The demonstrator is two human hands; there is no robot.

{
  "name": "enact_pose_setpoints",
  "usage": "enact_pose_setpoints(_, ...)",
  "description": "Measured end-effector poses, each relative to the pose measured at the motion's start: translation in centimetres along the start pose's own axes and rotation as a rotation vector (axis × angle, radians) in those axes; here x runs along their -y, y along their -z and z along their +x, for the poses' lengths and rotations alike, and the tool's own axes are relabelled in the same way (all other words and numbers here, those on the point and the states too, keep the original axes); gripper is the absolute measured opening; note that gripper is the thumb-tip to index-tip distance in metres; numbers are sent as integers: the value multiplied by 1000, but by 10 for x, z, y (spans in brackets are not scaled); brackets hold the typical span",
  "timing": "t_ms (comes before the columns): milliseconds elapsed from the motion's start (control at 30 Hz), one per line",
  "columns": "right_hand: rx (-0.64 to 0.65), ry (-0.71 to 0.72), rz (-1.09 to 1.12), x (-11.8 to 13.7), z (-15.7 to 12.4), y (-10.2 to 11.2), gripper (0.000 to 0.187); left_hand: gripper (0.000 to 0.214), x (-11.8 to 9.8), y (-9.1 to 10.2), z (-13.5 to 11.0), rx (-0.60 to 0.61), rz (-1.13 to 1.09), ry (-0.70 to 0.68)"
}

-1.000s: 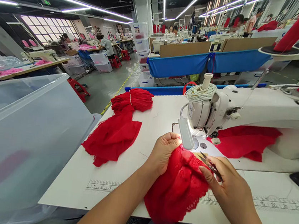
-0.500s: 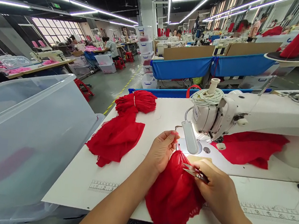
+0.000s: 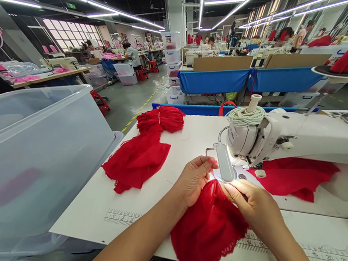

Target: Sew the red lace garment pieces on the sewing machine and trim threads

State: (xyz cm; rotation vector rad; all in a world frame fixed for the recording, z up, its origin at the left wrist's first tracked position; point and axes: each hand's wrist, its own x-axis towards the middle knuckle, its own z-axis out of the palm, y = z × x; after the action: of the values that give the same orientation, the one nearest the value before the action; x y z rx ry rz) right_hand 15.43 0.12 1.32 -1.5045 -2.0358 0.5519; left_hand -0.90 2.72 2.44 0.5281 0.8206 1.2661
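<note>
A piece of red lace fabric (image 3: 208,228) lies on the white sewing table (image 3: 88,217) and hangs over its front edge. My left hand (image 3: 194,179) pinches the top of the lace just left of the white sewing machine head (image 3: 248,139). My right hand (image 3: 255,206) is closed on the lace's upper right edge, right in front of the needle area under the lamp. The small scissors seen earlier are hidden in or under that hand.
A bundle of red lace pieces (image 3: 141,154) tied with a band lies at the left of the table. More red fabric (image 3: 297,176) sits behind the machine. A clear plastic bin (image 3: 29,160) stands at the left. Other people work at distant tables.
My right hand moved up and left toward the needle, and the small scissors it held in plain sight are no longer visible. The left hand stays pinching the lace.
</note>
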Motion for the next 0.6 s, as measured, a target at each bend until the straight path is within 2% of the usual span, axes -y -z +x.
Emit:
enact_pose_setpoints(200, -20, 17, -143, 11, 6, 1, 53, 38, 1, 1, 0, 15, 2, 20)
enact_pose_setpoints(400, -43, 4, -196, 13, 13, 0, 56, 38, 1, 2, -1, 25, 2, 53)
enact_pose_setpoints(500, -36, 7, -131, 12, 9, 1, 57, 37, -1, 2, -2, 27, -18, 57)
enact_pose_setpoints(600, 8, 43, 66, 8, -2, 5, 53, 35, -3, 4, -1, 10, -53, 21)
